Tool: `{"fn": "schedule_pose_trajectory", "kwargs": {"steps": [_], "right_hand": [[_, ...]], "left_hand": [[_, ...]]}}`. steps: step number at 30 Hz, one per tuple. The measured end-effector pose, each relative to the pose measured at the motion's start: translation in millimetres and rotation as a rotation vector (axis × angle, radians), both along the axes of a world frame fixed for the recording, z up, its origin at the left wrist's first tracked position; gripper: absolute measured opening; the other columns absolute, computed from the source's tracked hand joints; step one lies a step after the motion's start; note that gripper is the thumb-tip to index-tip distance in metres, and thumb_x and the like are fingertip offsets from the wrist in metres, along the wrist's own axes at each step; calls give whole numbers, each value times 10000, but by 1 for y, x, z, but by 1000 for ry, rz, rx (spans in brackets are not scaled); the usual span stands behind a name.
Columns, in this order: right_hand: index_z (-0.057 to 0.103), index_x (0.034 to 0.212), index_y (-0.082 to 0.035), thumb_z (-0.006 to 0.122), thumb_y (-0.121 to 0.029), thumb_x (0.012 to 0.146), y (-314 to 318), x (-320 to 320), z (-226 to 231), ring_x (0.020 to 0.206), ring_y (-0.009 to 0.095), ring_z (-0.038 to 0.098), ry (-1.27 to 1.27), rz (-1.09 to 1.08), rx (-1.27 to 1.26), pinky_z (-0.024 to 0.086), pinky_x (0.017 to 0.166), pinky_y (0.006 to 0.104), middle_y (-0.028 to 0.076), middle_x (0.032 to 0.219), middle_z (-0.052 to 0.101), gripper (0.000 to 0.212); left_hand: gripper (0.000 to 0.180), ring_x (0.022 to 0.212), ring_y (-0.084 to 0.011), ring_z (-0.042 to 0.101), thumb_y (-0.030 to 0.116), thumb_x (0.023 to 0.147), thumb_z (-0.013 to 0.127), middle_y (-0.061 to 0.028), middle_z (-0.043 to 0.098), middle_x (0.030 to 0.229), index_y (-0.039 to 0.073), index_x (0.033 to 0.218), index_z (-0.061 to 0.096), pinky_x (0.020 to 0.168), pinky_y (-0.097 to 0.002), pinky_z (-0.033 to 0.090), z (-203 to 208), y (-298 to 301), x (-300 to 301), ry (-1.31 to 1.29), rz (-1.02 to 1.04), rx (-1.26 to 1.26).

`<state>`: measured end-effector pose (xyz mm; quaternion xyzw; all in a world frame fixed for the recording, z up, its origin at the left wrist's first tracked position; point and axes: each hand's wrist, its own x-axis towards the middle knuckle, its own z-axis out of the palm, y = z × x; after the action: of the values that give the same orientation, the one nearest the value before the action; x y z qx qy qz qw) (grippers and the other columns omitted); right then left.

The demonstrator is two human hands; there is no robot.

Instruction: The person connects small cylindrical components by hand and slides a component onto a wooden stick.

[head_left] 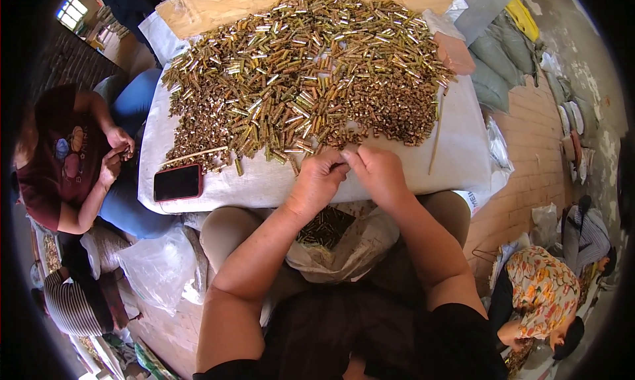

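Observation:
My left hand (pixel 316 181) and my right hand (pixel 378 173) meet fingertip to fingertip at the table's near edge, just in front of a heap of small parts. Both are closed in a pinch, and whatever sits between the fingers is too small or hidden to name. The heap holds many slim brass-coloured metal tubes (pixel 291 62). Shorter copper-brown pieces lie in one patch (pixel 403 109) at its right and another patch (pixel 198 125) at its left. Below my hands, between my knees, an open whitish sack (pixel 350 264) contains more dark greenish tubes (pixel 327 228).
A phone in a red case (pixel 177 183) lies at the table's near left corner. One thin stick (pixel 192 156) rests beside it, another (pixel 436 132) at right. A plywood board (pixel 218 9) and a brick (pixel 455 52) border the heap. A co-worker (pixel 73 155) sits at left; others work behind.

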<state>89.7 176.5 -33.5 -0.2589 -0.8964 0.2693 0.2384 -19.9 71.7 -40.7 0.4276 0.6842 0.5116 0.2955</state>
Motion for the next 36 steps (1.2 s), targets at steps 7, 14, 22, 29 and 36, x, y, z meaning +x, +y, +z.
{"fn": "schedule_pose_trajectory", "kwargs": {"steps": [7, 14, 22, 29, 36], "right_hand": [[549, 708, -56, 519, -248, 866, -3, 1, -1, 535, 343, 559, -207, -3, 121, 456, 512, 440, 145, 635, 573, 251], [578, 889, -66, 618, -200, 789, 17, -13, -19, 733, 277, 597, -213, -83, 285, 480, 602, 392, 100, 844, 594, 172], [589, 856, -62, 639, -188, 760, 21, -14, -20, 694, 276, 599, -247, -70, 274, 484, 594, 387, 88, 802, 580, 167], [602, 813, -50, 652, -167, 749, 28, -18, -18, 670, 284, 608, -206, -71, 100, 486, 587, 386, 114, 813, 589, 142], [616, 857, -23, 644, -87, 801, 32, -7, 7, 620, 87, 561, 221, 35, -969, 470, 527, 245, 46, 747, 621, 90]], "left_hand": [[145, 660, -159, 592, 49, 777, 627, -123, 645, 764, -16, 907, 635, 642, -288, 476, 13, -1, -13, -138, -307, -237], [152, 716, -321, 611, 131, 766, 647, -149, 613, 856, 21, 869, 638, 642, -378, 492, 3, 21, -32, 684, 221, -110], [146, 676, -294, 589, 83, 729, 667, -129, 569, 779, 29, 855, 617, 610, -354, 471, -12, 19, -34, 619, 206, -20], [79, 621, -175, 567, 1, 802, 598, -89, 578, 712, -2, 836, 527, 608, -277, 461, 0, 9, -24, -37, 94, 39], [87, 645, -77, 531, -40, 828, 571, -13, 553, 708, 2, 859, 502, 597, -222, 441, 10, 7, -19, -370, 39, 52]]}}
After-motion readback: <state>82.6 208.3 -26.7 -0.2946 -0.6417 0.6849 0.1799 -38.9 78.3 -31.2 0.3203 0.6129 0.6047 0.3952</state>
